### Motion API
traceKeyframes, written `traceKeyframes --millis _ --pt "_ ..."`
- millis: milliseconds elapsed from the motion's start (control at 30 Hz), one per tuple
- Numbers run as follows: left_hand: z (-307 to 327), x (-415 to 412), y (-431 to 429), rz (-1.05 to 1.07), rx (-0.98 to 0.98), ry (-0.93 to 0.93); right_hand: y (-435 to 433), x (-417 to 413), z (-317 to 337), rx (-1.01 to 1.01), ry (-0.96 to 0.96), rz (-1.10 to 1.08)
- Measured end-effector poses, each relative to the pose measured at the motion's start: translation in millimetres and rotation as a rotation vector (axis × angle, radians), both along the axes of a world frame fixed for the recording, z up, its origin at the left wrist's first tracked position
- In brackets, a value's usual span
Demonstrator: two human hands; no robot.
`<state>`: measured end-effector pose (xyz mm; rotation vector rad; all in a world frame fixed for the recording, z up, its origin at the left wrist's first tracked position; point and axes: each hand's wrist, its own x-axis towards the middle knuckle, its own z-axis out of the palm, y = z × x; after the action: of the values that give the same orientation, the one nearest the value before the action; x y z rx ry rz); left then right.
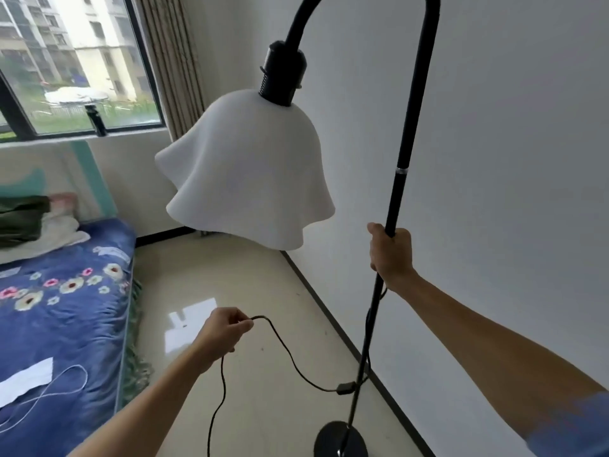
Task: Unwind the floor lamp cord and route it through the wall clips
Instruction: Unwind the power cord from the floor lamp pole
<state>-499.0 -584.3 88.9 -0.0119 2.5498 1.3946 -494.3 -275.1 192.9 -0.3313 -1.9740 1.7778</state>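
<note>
- Lying at the far left is a bed (69, 311), its quilted blue cover printed with pale flowers; a flat white strip (24, 380) and a thin white string (57, 389) looped in a loose curve rest on it.
- Above the bed, a dark-framed window (75, 64) has a small black bottle (96, 120) standing on its sill, with ribbed beige curtains (171, 57) hanging beside it.
- The floor (257, 291) is glossy pale tile, edged by a dark skirting strip along the white wall (510, 159).
- The left hand (222, 334) has its fingers (242, 319) pinched together on the thin black cord (283, 344); one length drops from the hand toward the bottom edge, the other sags in a slack curve across to a small boxy switch (344, 388) beside the pole.
- A smooth, matte white lampshade (247, 173) with a wavy, bell-like rim hangs from a black socket with a coiled spring collar, under the curved neck.
- The slim black metal pole (403, 153), with a silver ring at its joint, rises from a round glossy black base (339, 440) on the floor near the wall.
- The right hand (390, 255) is wrapped around the pole, fingers closed on it; a stretch of cord runs down along the pole below this grip.
</note>
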Motion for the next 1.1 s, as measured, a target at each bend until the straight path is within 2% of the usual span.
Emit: traceKeyframes --millis 300,567,767,1100 --pt "11 -202 -48 0.16 -0.03 0.05 -59 -254 3 -0.049 0.047 0.15" --pt "5 -359 -122 0.288 0.014 0.062 -133 -463 -2 -0.007 0.047 0.243" --pt "-15 -515 -195 0.287 0.029 0.039 -198 -628 -25 0.054 0.04 0.221" --pt "8 -783 -274 0.239 -0.001 0.029 -243 -869 -11 0.05 0.017 0.124"
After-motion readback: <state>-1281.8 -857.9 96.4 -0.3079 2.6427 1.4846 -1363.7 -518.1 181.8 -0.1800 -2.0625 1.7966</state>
